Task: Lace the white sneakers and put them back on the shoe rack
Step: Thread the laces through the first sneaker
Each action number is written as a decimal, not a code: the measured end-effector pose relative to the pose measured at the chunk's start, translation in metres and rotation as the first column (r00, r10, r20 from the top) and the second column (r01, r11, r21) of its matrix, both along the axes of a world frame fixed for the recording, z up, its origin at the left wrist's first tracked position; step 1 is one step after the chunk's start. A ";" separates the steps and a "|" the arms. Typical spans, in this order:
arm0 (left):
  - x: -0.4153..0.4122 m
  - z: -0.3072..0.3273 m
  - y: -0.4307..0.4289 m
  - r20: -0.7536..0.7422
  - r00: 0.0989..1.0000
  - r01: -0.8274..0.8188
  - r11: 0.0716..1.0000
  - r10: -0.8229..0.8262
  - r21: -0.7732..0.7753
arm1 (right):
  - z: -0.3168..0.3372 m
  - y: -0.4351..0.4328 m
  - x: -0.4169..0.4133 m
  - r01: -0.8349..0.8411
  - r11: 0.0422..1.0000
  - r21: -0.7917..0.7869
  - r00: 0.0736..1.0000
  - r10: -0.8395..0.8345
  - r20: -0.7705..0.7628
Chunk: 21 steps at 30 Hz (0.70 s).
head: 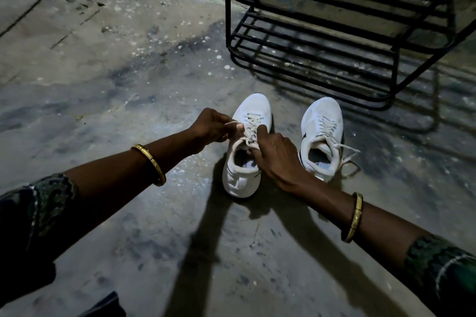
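Two white sneakers stand side by side on the concrete floor, toes pointing away from me. My left hand (pixel 213 127) pinches a white lace end pulled out to the left of the left sneaker (pixel 255 110). My right hand (pixel 275 154) rests over that shoe's tongue and opening, index finger pressed on the crossed laces, with a lace strand held under the fingers. The right sneaker (pixel 320 121) stands apart, its lace ends (pixel 347 152) lying loose to its right. The black metal shoe rack (pixel 322 33) stands just beyond the shoes, its shelves holding nothing.
The floor (pixel 128 85) is stained, speckled concrete, with a crack at the far left. A wall base runs behind the rack. Gold bangles sit on both wrists, and dark patterned sleeves cover my forearms.
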<state>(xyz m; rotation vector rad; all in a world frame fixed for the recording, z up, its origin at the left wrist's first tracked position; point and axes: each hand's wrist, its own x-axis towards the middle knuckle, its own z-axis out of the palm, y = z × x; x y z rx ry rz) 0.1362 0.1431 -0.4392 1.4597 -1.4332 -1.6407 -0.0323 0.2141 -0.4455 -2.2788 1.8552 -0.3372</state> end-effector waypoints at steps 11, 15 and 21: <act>-0.022 0.006 -0.013 -0.013 0.957 -0.286 0.953 0.288 0.102 | 0.004 0.015 -0.003 -0.217 0.955 -0.203 0.954 0.164 -0.250; -0.031 0.003 -0.017 0.134 0.936 -0.335 0.940 0.324 0.064 | -0.002 0.021 -0.008 -0.235 0.934 -0.269 0.949 0.161 -0.270; -0.039 -0.005 -0.023 0.308 0.906 -0.279 0.956 0.292 -0.085 | -0.004 0.025 0.001 -0.253 0.933 -0.256 0.905 0.135 -0.403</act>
